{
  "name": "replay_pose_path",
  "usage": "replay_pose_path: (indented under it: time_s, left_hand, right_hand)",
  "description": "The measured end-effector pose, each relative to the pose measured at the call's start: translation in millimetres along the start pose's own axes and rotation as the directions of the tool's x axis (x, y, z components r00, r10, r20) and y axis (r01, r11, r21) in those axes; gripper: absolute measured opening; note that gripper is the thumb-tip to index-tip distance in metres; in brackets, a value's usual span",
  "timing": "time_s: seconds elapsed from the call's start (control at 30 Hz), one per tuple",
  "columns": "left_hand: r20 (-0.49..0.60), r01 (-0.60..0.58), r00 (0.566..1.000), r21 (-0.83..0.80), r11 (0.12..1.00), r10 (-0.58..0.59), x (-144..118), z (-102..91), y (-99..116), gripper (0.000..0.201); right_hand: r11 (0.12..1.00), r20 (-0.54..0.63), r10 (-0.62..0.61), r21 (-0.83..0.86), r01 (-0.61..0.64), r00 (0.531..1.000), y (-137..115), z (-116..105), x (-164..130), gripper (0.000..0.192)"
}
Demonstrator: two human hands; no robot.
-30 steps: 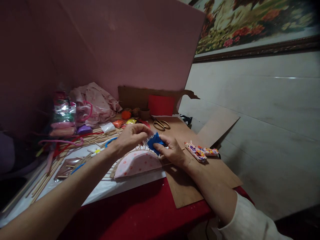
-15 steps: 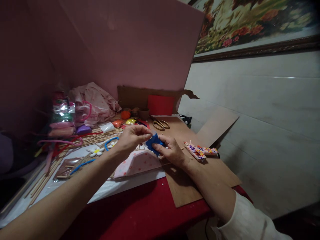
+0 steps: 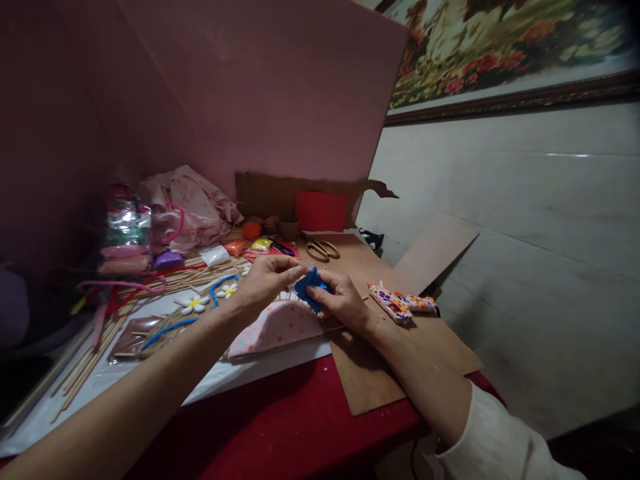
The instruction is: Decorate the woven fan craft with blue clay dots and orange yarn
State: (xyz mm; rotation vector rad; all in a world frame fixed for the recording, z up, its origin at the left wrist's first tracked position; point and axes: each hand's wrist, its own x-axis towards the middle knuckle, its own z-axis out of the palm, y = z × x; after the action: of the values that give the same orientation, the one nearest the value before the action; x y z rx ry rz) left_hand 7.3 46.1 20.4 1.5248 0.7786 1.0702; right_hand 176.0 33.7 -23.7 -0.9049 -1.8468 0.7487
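Both my hands meet over the middle of the table around a small blue piece (image 3: pixel 309 291). My right hand (image 3: pixel 343 303) pinches it from below and the right. The fingertips of my left hand (image 3: pixel 265 279) pinch its upper left edge. Just under my hands lies a pink dotted half-round fan piece (image 3: pixel 277 327) with thin wooden ribs sticking out of its top edge. It rests on a white sheet (image 3: pixel 210 377).
Brass scissors (image 3: pixel 320 250) lie on a brown cardboard board (image 3: pixel 380 373). Two flowered clips (image 3: pixel 400 305) sit to the right. Thin wooden sticks (image 3: pixel 95 347), pipe cleaners, white clay flowers (image 3: pixel 193 303), clay packets and a pink bag (image 3: pixel 185 207) crowd the left. A pink board stands behind.
My left arm has shifted slightly left and up, so the white flowers and the blue pipe cleaner show more. Both hands stay on the blue piece.
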Motion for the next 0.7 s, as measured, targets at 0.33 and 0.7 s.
replay_pose_path:
  time_s: [0.33, 0.7]
  left_hand:
    - [-0.001, 0.056, 0.998, -0.036, 0.998, -0.056, 1.6, 0.3, -3.7, 0.016]
    - [-0.019, 0.008, 1.000, -0.066, 0.998, -0.009, 3.3, 5.1, -10.0, 0.024]
  right_hand:
    - [0.999, 0.031, 0.002, -0.037, -0.001, 1.000, -1.5, 1.2, -0.7, 0.020]
    - [0.998, 0.011, 0.003, -0.059, -0.002, 1.000, -0.3, 1.8, -0.4, 0.020]
